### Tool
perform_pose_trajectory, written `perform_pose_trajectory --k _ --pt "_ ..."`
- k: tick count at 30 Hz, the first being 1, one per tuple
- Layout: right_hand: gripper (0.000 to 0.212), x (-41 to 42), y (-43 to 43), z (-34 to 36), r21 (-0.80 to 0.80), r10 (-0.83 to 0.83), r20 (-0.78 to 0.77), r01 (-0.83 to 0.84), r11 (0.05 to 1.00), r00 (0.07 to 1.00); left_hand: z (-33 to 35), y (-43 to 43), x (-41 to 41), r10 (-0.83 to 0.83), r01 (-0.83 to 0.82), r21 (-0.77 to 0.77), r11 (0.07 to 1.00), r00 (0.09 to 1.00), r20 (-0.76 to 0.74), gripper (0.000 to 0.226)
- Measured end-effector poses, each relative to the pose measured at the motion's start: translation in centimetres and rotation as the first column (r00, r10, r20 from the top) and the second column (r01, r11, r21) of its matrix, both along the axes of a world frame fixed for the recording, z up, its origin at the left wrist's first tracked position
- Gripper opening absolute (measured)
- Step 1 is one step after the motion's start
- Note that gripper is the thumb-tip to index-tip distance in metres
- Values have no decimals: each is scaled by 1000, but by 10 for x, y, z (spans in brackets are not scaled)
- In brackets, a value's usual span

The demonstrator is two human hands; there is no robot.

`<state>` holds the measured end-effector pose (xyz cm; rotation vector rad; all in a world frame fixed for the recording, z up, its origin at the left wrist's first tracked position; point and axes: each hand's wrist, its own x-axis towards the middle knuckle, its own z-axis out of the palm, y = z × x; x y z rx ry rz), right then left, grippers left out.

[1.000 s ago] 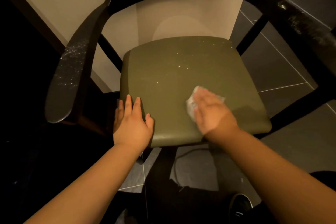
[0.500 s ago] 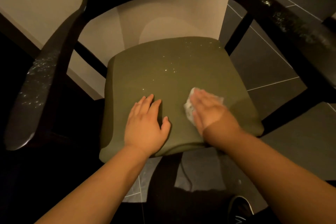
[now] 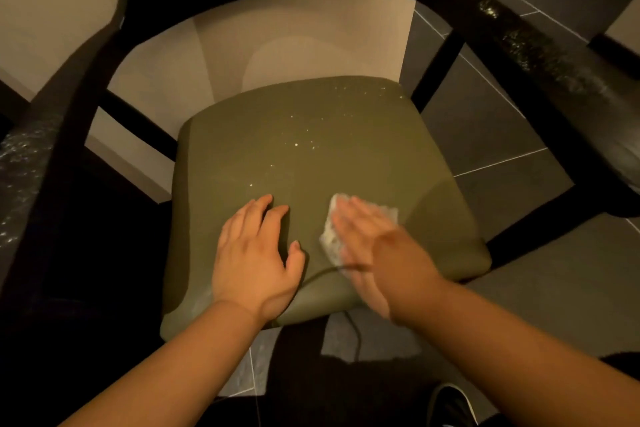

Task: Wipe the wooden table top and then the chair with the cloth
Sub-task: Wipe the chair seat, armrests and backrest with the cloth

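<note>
Cloth [image 3: 360, 222] under R hand [image 3: 374, 250], fingers straight, pressing it on chair seat [image 3: 277, 156]; L hand [image 3: 256, 253] flat beside, fingers slightly spread.

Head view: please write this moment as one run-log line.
step: chair wipe | right hand: presses cloth on seat | left hand: flat on seat | specks: far half

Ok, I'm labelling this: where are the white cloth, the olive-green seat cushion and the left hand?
white cloth [image 3: 329, 243]: head view, exposed left edge.
olive-green seat cushion [image 3: 277, 156]: head view, bare middle.
left hand [image 3: 254, 260]: head view, hand's back.
</note>
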<state>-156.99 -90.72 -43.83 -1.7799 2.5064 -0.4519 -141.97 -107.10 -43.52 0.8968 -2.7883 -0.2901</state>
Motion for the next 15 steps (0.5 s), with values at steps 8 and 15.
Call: perform_pose_trajectory --k 8,15 --pt "58 -74 25 7 97 -372 -29 373 923 928 -5 -2 -1 -10 10 -25 1000 1000 -8 58" --pt "60 -3 18 -4 44 -76 -61 78 996 995 -7 -3 -1 -37 36 -63 997 999 -17 58"
